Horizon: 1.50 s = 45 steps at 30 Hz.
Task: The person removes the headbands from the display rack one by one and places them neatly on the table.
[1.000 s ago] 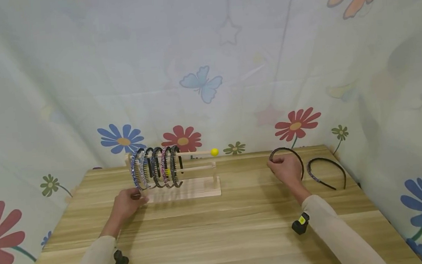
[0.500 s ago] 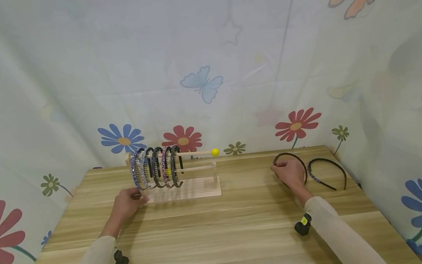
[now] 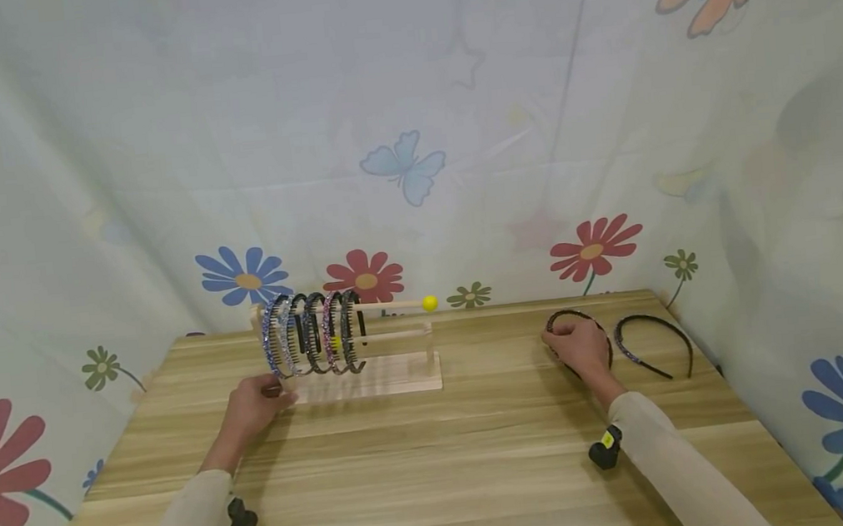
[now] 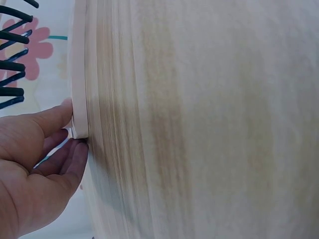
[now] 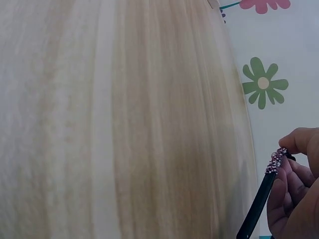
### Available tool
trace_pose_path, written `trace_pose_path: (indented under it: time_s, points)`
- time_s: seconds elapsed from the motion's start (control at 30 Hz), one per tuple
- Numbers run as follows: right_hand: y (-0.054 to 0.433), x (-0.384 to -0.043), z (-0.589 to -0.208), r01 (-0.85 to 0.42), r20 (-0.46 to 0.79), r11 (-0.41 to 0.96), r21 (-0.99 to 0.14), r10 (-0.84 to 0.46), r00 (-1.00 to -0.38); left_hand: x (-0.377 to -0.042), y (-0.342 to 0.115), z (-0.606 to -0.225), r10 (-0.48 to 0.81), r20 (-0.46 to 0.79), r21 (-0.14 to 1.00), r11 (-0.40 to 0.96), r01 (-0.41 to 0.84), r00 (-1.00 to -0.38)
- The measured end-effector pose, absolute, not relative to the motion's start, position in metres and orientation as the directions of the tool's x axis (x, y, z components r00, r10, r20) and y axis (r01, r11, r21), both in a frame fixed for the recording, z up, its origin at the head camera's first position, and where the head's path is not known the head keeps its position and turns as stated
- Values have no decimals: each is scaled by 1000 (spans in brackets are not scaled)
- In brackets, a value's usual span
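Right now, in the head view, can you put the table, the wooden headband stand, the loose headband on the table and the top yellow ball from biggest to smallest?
1. Wood-grain table
2. Wooden headband stand
3. Loose glittery headband
4. Top yellow ball

Pale floral backdrop [image 3: 287,108] (butterflies [image 3: 403,169] too); wood-grain table [image 3: 410,481].

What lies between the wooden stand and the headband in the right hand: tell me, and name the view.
Only bare tabletop lies between the wooden stand and the headband that the right hand pinches; the head view shows it.
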State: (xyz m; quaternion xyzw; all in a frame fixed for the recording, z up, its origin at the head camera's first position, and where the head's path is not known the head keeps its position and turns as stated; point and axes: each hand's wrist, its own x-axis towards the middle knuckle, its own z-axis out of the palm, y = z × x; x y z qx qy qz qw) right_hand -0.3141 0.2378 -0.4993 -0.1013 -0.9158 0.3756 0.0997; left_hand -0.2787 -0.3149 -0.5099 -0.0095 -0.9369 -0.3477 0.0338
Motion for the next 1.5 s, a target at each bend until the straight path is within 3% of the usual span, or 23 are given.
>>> trace_pose_path:
  time_s: [1.5]
  points:
    - [237, -320, -506, 43, 89, 733, -679, 140, -986, -279, -317, -512, -3, 88, 646, 762, 55, -996]
